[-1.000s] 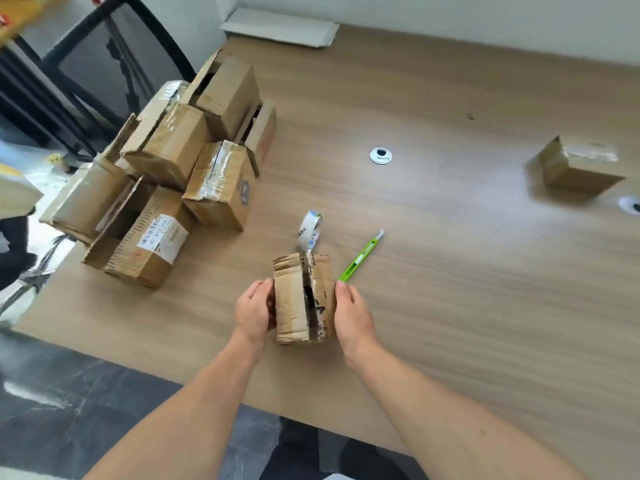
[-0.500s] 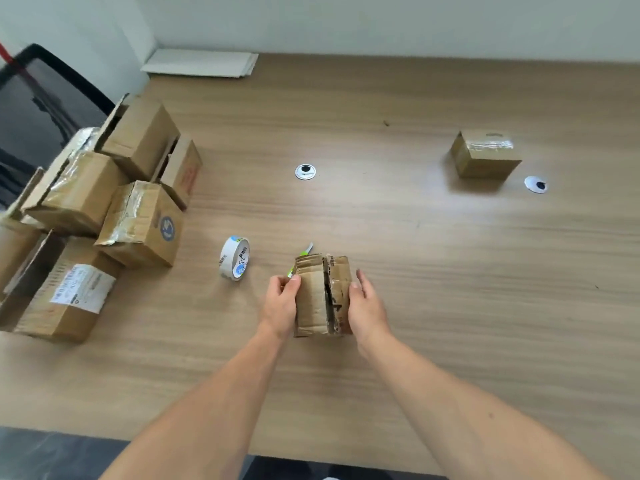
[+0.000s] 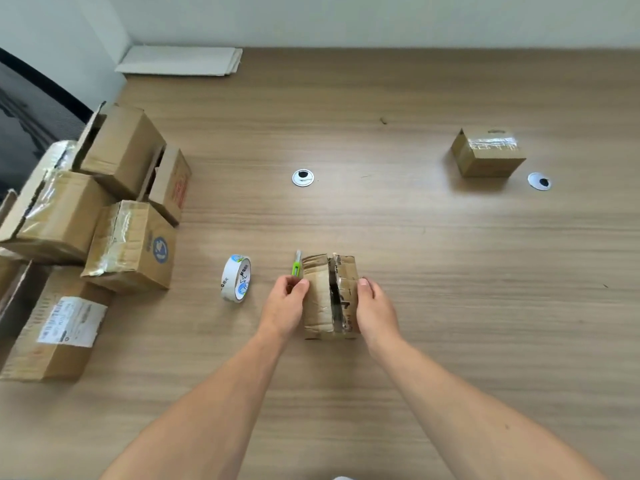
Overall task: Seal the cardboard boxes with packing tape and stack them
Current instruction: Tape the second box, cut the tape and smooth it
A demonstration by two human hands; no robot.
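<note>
Box pile (image 3: 86,237): far left.
Tape roll (image 3: 236,278): on edge, right of pile.
Left hand (image 3: 285,303): grasps open box's (image 3: 330,296) left side.
Open box: flaps parted, between 2 hands.
Right hand (image 3: 375,306): grasps its right side.
Taped box (image 3: 486,154): far right.

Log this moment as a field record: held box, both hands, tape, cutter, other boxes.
small box: on the table, dark gap between top flaps, not yet sealed
left hand: holds its left side
right hand: holds its right side, thumb on top
tape roll: standing on edge, left of the hands, untouched
green cutter: pokes out beyond the left hand
taped box: alone, far right
box pile: table's left edge
</note>
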